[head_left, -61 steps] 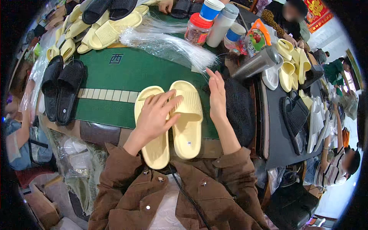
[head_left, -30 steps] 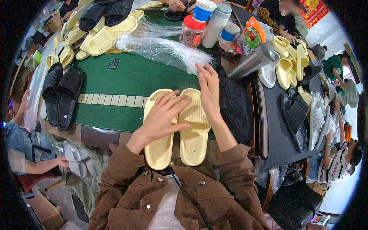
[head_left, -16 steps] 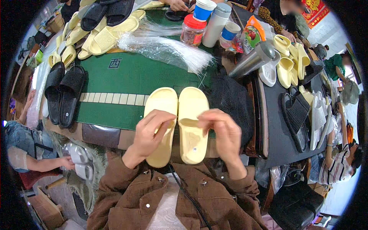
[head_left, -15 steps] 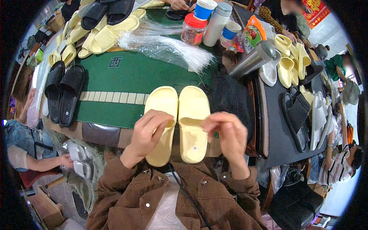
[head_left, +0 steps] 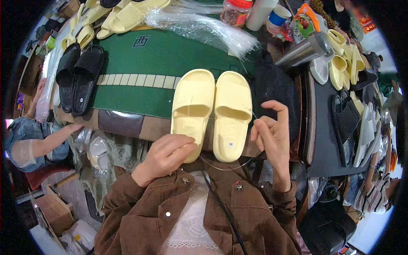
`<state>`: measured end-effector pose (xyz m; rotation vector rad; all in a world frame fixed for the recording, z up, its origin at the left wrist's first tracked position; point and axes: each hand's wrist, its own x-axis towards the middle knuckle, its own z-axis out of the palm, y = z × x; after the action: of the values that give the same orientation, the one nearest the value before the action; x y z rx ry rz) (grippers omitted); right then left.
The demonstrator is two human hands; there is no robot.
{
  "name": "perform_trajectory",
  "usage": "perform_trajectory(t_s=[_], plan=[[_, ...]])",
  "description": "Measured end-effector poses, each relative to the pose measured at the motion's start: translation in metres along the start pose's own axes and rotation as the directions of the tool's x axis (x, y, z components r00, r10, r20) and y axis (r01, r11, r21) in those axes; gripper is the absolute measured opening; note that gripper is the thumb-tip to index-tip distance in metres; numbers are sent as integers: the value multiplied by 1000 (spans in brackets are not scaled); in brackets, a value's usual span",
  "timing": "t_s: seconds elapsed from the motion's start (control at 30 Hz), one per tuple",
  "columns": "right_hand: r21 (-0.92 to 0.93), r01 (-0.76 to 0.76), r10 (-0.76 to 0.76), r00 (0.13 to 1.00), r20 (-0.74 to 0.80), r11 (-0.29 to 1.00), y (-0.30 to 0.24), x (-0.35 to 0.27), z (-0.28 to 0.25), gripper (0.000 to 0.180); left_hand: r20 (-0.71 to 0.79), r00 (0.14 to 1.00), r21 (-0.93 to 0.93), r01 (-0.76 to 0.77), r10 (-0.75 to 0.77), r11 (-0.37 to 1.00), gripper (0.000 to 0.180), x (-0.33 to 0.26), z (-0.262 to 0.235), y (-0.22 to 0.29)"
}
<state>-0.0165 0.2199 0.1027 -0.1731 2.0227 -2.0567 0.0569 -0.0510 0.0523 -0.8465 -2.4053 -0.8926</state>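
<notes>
Both hands have drawn back off the pale yellow slide sandals (head_left: 211, 114), which lie side by side on the green table mat (head_left: 157, 63). The left hand (head_left: 163, 155) curls against one heel, pinching a clear plastic tie (head_left: 225, 166); the right hand (head_left: 272, 134) pinches its other end, index finger raised.

Small round white sticker (head_left: 230, 144) sat on heel of pale yellow slipper (head_left: 231, 114), just left of right hand (head_left: 272, 136). Clear plastic bags (head_left: 199, 27) lay far beyond both hands on green mat (head_left: 140, 72). Red-lidded jar (head_left: 233, 10) and colourful snack packet (head_left: 308, 21) stood farther back, right.
</notes>
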Motion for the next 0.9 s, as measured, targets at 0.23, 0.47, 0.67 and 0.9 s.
perform_trajectory(t_s=[0.23, 0.47, 0.67, 0.9], plan=[[-367, 13, 72, 974, 216, 930, 18, -5, -3, 8, 74, 997, -150, 47, -36, 987, 20, -12, 21, 4], [-462, 15, 84, 978, 193, 887, 29, -5, -10, 13, 120, 992, -189, 68, -45, 980, 21, -19, 23, 3], [-524, 121, -31, 984, 177, 843, 39, -3, -8, 30, 66, 986, -26, 157, -155, 987, 22, -15, 17, -5], [-688, 293, -97, 946, 309, 664, 57, 0, 15, 58, 129, 937, 185, 300, -326, 936, 71, 2, 30, -17]])
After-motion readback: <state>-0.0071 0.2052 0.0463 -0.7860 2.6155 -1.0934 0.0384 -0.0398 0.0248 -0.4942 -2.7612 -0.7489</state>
